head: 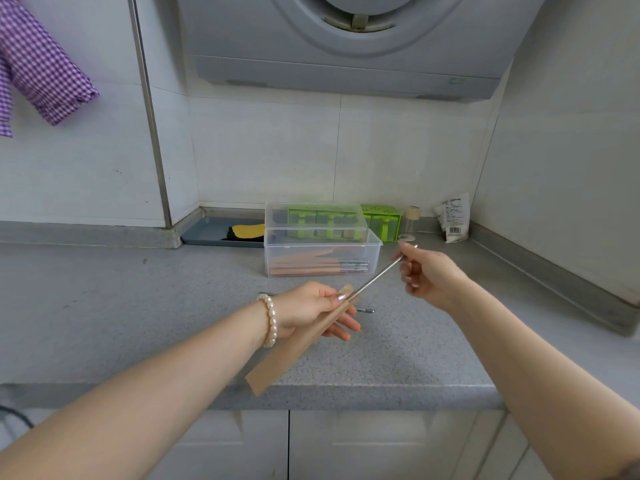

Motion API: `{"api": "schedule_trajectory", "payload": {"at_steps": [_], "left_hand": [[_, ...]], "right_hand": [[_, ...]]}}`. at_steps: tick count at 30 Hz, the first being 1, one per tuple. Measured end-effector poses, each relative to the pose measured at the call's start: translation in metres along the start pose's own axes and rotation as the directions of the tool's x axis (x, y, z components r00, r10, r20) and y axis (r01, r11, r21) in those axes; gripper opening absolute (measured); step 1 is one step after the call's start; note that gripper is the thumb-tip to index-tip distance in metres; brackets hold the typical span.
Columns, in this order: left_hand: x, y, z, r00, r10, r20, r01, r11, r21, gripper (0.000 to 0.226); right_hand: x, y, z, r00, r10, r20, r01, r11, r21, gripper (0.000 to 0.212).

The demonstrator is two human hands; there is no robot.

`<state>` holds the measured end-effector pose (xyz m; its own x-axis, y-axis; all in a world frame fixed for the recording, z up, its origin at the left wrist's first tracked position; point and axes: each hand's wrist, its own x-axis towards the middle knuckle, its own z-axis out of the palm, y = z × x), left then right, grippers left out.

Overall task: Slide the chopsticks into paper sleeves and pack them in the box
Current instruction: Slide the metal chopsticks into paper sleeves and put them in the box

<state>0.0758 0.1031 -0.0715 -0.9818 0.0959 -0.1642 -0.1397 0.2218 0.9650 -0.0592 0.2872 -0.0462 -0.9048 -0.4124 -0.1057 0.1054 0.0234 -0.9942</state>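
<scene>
chopstick (pixel 377 276) tip at sleeve (pixel 298 341) mouth, axes in line

right hand (pixel 427 271) pinches the far end, up-right of left hand (pixel 311 311), which pinches the sleeve; box (pixel 320 251) beyond both, open.

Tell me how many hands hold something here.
2. The left hand grips a brown paper sleeve. The right hand pinches a metal chopstick whose tip enters that sleeve's mouth.
</scene>
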Motion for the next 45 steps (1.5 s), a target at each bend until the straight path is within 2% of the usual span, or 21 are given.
{"api": "schedule_trajectory", "payload": {"at_steps": [4, 12, 17, 20, 22, 23, 25, 26, 28, 30, 33, 38, 45], "left_hand": [[0.001, -0.004, -0.002, 0.999, -0.016, -0.030, 0.016, 1.000, 0.007, 0.027], [0.000, -0.003, -0.005, 0.998, -0.034, -0.059, 0.036, 0.999, 0.027, 0.028], [-0.002, -0.002, -0.008, 0.997, -0.050, -0.065, 0.051, 0.998, 0.022, 0.027], [-0.006, -0.002, -0.013, 0.994, -0.089, -0.059, 0.092, 0.995, 0.034, 0.030], [-0.009, 0.000, -0.017, 0.990, -0.103, -0.092, 0.107, 0.993, 0.043, 0.032], [-0.009, 0.000, -0.019, 0.988, -0.099, -0.122, 0.106, 0.993, 0.049, 0.032], [-0.009, -0.001, -0.025, 0.980, -0.103, -0.171, 0.111, 0.993, 0.040, 0.030], [-0.009, -0.002, -0.027, 0.976, -0.114, -0.185, 0.120, 0.992, 0.023, 0.028], [-0.010, -0.004, -0.032, 0.973, -0.146, -0.178, 0.145, 0.989, -0.017, 0.021], [-0.013, -0.004, -0.035, 0.976, -0.163, -0.146, 0.162, 0.987, -0.015, 0.014], [-0.015, -0.005, -0.038, 0.980, -0.160, -0.121, 0.166, 0.985, 0.039, 0.011], [-0.018, -0.006, -0.041, 0.983, -0.159, -0.093, 0.165, 0.985, 0.058, 0.015], [-0.020, -0.007, -0.045, 0.984, -0.156, -0.090, 0.166, 0.978, 0.122, 0.007]], "right_hand": [[-0.005, 0.015, 0.013, 0.987, 0.102, 0.123, -0.103, 0.995, 0.000, 0.027], [-0.014, 0.025, 0.037, 0.939, 0.192, 0.284, -0.186, 0.981, -0.046, 0.025], [-0.016, 0.029, 0.049, 0.925, 0.202, 0.322, -0.186, 0.979, -0.081, 0.022], [-0.013, 0.027, 0.046, 0.908, 0.177, 0.381, -0.141, 0.983, -0.121, 0.032], [-0.004, 0.026, 0.041, 0.938, 0.097, 0.332, -0.075, 0.994, -0.077, 0.047], [0.001, 0.028, 0.038, 0.969, 0.026, 0.245, -0.005, 0.996, -0.089, 0.050], [0.011, 0.034, 0.035, 0.989, -0.144, 0.036, 0.148, 0.937, -0.317, 0.036], [0.017, 0.040, 0.034, 0.979, -0.206, 0.000, 0.181, 0.859, -0.479, 0.026], [0.027, 0.054, 0.035, 0.974, -0.223, 0.031, 0.182, 0.700, -0.690, 0.019], [0.034, 0.066, 0.038, 0.973, -0.219, 0.079, 0.194, 0.572, -0.797, 0.019], [0.042, 0.075, 0.041, 0.966, -0.238, 0.099, 0.205, 0.479, -0.853, 0.019], [0.051, 0.081, 0.038, 0.964, -0.251, 0.084, 0.197, 0.471, -0.860, 0.016], [0.047, 0.081, 0.039, 0.910, -0.396, 0.122, 0.283, 0.377, -0.882, 0.014]]}}
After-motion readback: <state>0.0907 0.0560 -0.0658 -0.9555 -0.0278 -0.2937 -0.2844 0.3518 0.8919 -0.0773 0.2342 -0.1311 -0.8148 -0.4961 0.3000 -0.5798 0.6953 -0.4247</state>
